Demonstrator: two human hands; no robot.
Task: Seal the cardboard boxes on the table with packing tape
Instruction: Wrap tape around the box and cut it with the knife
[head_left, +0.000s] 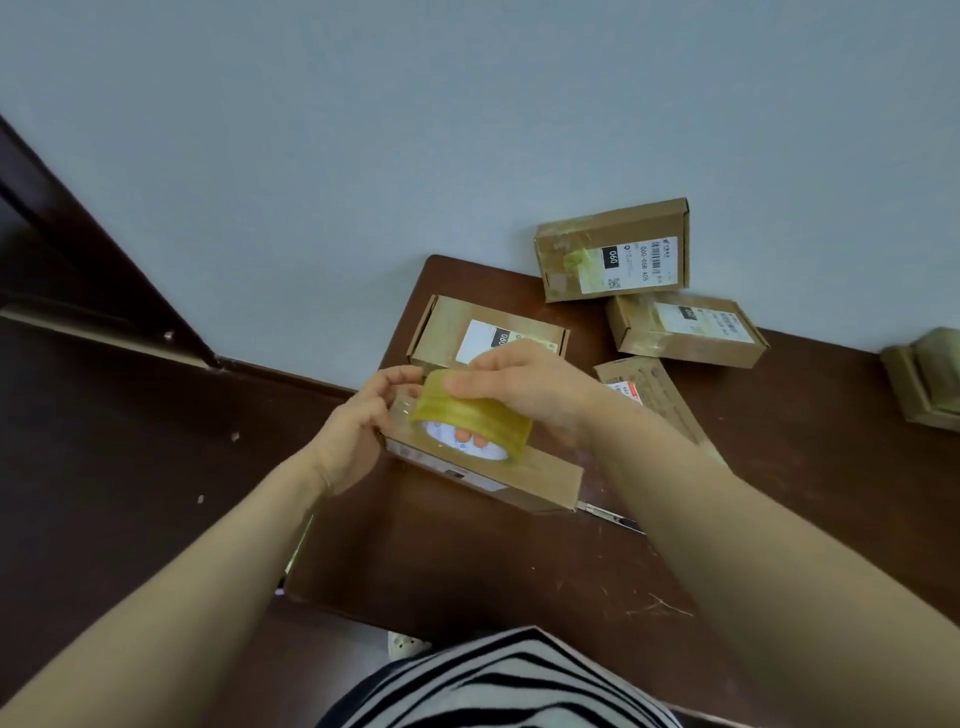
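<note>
The dark brown wooden table lies under a flat brown cardboard box. Just above that box is a yellowish transparent packing-tape roll. The right hand grips it, fingers through its core, while the left hand pinches its left rim.

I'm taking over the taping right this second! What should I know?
Right hand grips the tape roll, fingers through its hole. Left hand pinches at the roll's edge, probably finding the tape end.
Both are over the nearest box on the table.
Done: the far box and its neighbour look taped.
Left: tape the nearest box, then check the middle box and the right-edge box.
</note>
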